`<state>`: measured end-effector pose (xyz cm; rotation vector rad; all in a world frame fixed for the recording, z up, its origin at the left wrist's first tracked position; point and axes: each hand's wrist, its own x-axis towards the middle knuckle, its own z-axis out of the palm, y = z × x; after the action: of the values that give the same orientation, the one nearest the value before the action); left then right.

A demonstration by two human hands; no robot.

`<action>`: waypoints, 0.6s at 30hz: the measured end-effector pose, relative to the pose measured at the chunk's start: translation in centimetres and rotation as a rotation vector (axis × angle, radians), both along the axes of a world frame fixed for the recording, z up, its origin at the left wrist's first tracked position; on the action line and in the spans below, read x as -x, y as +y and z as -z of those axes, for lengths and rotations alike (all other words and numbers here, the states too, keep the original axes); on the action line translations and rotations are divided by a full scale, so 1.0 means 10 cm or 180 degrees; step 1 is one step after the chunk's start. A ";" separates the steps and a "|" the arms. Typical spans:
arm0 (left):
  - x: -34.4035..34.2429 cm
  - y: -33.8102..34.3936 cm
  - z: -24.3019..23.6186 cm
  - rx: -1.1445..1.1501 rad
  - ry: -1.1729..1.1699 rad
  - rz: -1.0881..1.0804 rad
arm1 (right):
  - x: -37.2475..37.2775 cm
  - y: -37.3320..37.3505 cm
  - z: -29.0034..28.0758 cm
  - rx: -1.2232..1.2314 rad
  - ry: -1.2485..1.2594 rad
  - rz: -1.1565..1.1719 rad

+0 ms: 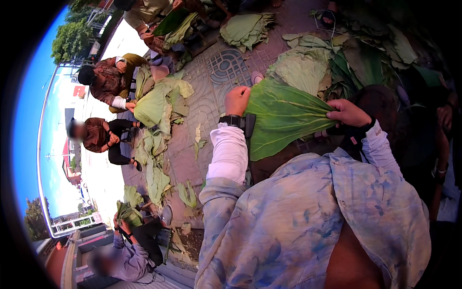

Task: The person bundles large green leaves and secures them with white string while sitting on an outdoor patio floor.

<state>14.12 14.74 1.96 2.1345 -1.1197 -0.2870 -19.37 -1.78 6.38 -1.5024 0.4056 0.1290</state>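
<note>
- Right hand (350, 113) pinches the narrow end of the green leaf (284, 119).
- Left hand (237, 100) touches its broad edge; cannot tell its grip.
- Leaf spans between them.

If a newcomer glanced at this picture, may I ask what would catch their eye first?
Most likely the broad green leaf, bright and veined, near the middle, held at its wide left side by the left hand and at its narrow end by the right hand. After that, perhaps the pile of paler leaves just above it in the picture, and the deep blue sky curving along the far left.
</note>
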 end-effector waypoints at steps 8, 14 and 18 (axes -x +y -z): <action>-0.05 0.08 0.04 0.0605 0.0472 -0.0511 | 0.04 -0.03 0.02 0.0090 -0.0019 0.0108; -0.14 0.12 -0.07 0.1536 0.2428 -0.0413 | 0.07 -0.08 0.00 -0.0011 -0.0003 0.0269; -0.13 0.16 -0.08 0.1564 0.2535 -0.0528 | 0.08 -0.11 0.06 0.0012 -0.0061 0.0216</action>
<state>15.44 16.32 2.78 1.4410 -0.4729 -0.6381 -20.13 -2.89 5.74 -1.4909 0.4412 0.0603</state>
